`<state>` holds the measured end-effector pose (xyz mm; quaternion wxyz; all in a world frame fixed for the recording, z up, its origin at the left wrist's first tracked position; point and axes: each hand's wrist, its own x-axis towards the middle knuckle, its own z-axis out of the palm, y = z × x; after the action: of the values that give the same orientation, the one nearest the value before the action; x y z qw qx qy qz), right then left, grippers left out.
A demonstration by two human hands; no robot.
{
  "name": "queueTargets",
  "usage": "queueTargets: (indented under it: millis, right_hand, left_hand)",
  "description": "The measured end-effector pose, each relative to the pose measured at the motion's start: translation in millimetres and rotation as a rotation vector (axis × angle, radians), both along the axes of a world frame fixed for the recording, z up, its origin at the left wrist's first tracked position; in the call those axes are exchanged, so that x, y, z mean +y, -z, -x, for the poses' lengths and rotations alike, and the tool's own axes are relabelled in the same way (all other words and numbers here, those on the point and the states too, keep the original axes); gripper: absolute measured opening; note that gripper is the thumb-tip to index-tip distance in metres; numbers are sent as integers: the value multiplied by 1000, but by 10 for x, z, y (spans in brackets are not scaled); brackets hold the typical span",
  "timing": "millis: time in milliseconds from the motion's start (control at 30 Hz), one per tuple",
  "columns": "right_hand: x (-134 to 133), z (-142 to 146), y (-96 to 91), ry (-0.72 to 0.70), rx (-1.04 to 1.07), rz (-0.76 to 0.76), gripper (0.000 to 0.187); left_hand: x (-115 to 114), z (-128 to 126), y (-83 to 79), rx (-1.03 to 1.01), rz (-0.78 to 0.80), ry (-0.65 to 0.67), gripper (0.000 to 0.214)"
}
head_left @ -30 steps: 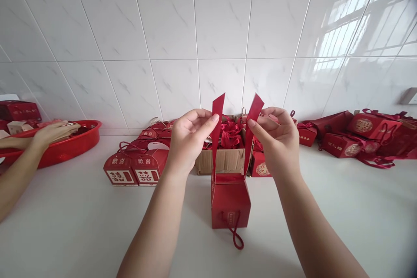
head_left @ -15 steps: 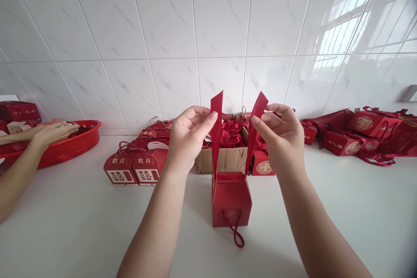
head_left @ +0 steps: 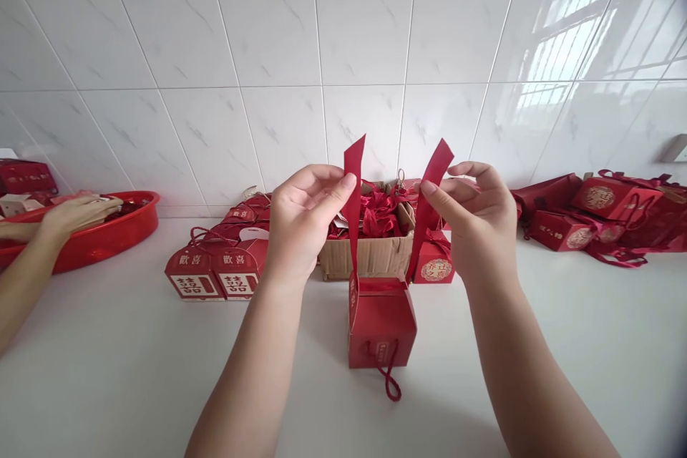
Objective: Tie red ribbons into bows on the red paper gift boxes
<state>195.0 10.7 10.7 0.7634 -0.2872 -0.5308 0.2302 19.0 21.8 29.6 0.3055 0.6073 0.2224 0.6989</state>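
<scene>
A small red gift box (head_left: pixel 382 322) stands on the white counter in front of me, a twisted cord handle (head_left: pixel 393 386) hanging down its near face. Two ends of red ribbon rise from its top. My left hand (head_left: pixel 305 218) pinches the left ribbon end (head_left: pixel 353 164) between thumb and fingers. Between thumb and forefinger, my right hand (head_left: pixel 477 215) grips the right ribbon end (head_left: pixel 436 163). Both ends are drawn up taut and slightly apart, their tips sticking out above my fingers.
Behind the box sits a cardboard carton (head_left: pixel 365 257) of red ribbon bows. Several red boxes (head_left: pixel 194 275) stand to its left, more boxes (head_left: pixel 615 200) are heaped at the right. A co-worker's hand (head_left: pixel 80 215) reaches into a red basin (head_left: pixel 107 243) at far left. A tiled wall (head_left: pixel 279 14) backs the counter.
My hands have moved a little farther apart, spreading the ribbon ends wider. The view has shifted slightly, while the box keeps its place on the counter.
</scene>
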Motion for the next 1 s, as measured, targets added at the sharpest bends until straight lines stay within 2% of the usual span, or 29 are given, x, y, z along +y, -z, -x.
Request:
queueTargets:
  millis: [300, 600, 767, 1000]
  right_hand:
    - [24, -35, 15, 21, -4, -29, 27]
    - [23, -39, 9, -19, 21, -27, 28]
    - [30, -50, 21, 12, -13, -26, 27]
    - [45, -41, 24, 27, -10, -5, 26]
  left_hand:
    - [-1, 27, -15, -15, -20, 19, 8]
    - [5, 20, -7, 6, -9, 21, 10]
    - [7, 22, -5, -1, -15, 12, 10]
    - [24, 27, 8, 44, 36, 22, 11]
